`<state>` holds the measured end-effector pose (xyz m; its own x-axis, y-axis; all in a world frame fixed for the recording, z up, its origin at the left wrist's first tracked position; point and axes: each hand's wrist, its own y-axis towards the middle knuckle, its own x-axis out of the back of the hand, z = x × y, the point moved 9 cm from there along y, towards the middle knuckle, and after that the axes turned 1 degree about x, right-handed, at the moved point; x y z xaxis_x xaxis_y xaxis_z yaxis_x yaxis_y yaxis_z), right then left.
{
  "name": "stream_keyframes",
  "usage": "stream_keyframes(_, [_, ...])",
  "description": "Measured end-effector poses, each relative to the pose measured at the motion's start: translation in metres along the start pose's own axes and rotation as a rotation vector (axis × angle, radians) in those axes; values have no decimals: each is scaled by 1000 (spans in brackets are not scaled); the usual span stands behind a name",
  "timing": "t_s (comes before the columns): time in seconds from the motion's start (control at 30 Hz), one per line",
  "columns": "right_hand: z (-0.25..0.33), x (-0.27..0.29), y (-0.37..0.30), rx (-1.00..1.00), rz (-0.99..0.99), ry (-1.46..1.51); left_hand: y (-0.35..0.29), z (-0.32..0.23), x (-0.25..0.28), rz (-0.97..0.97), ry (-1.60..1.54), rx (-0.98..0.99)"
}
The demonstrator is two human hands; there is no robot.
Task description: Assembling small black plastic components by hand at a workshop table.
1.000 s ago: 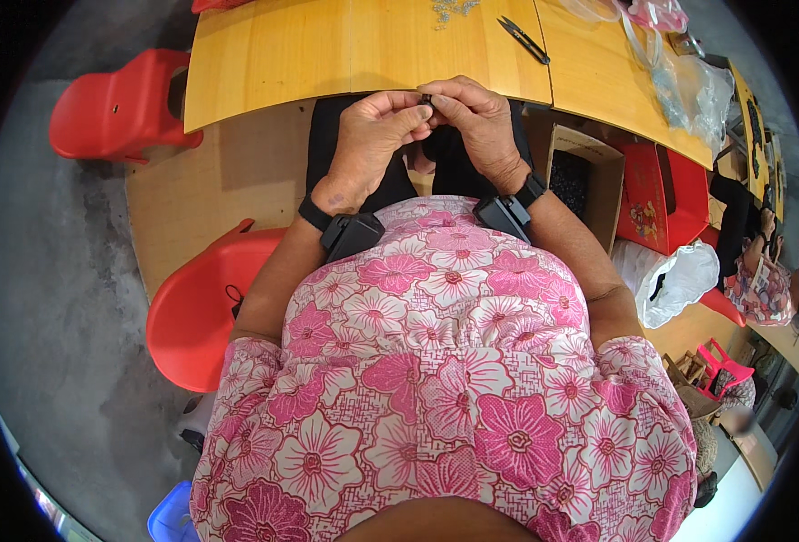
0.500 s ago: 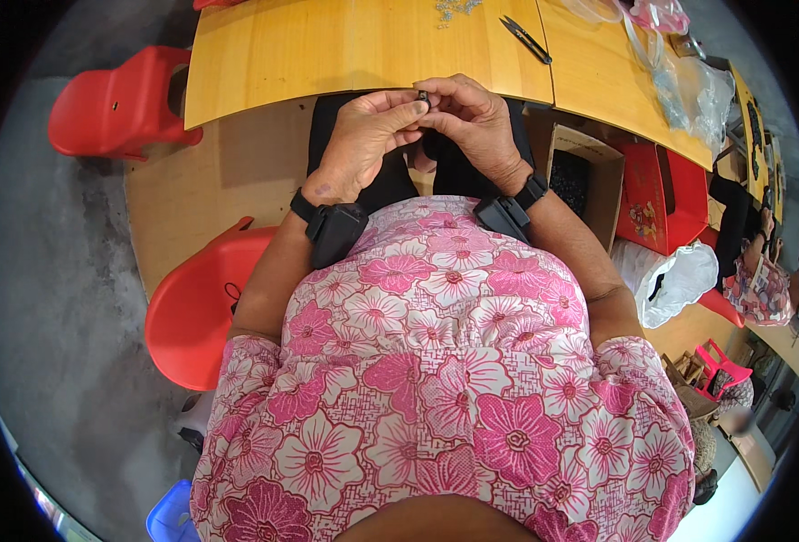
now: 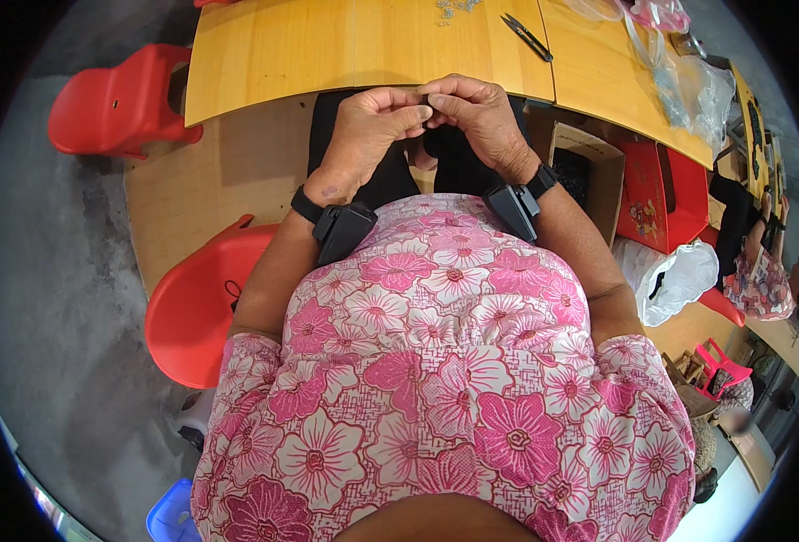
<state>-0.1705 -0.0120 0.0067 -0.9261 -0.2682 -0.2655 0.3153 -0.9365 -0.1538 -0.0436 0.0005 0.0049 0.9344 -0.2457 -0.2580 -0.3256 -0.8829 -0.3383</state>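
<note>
My left hand point(image 3: 377, 125) and my right hand point(image 3: 474, 116) meet just off the near edge of the wooden table point(image 3: 282, 54), above my lap. Between their fingertips is a small black piece point(image 3: 426, 102), mostly covered by the fingers, so its kind does not show. Both hands are closed in a pinch on it, thumbs facing each other. Black thread snips point(image 3: 527, 39) lie on the table beyond my right hand. Farther left of them is a scatter of small silvery metal pieces point(image 3: 455, 8).
Red plastic chairs point(image 3: 124, 101) stand at the left. Below the table on the right are a cardboard box point(image 3: 609, 176) of dark small pieces, a red box point(image 3: 645, 194) and a white plastic bag point(image 3: 680, 287). Clear bags point(image 3: 702, 90) lie on the table's right part. Another person point(image 3: 761, 271) sits far right.
My right thumb has shifted over the small black piece, which now shows less between the fingertips. Both wrists have turned slightly.
</note>
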Motion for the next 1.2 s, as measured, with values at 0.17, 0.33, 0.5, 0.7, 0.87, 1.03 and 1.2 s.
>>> stream_keyframes(0.17, [-1, -3, -1, -37, 25, 27, -3, 0, 2, -10, -10, -2])
stream_keyframes(0.33, [15, -6, -3, 75, 82, -220, -4, 4, 4, 8, -53, 7])
stream_keyframes(0.5, [27, -18, -5, 237, 148, -206, -3, 3, 5, -29, -173, -4])
stream_keyframes(0.7, [32, -19, -8, 382, 28, -366, -2, 6, 5, 7, -187, 57])
stream_keyframes(0.87, [37, -21, -12, 411, -21, -438, 0, 8, 6, 38, -219, 64])
stream_keyframes(1.03, [44, -24, -16, 488, -50, -536, 0, 7, 4, 40, -244, 75])
stream_keyframes(1.2, [42, -26, -16, 471, -61, -631, 1, 14, 4, 50, -301, 118])
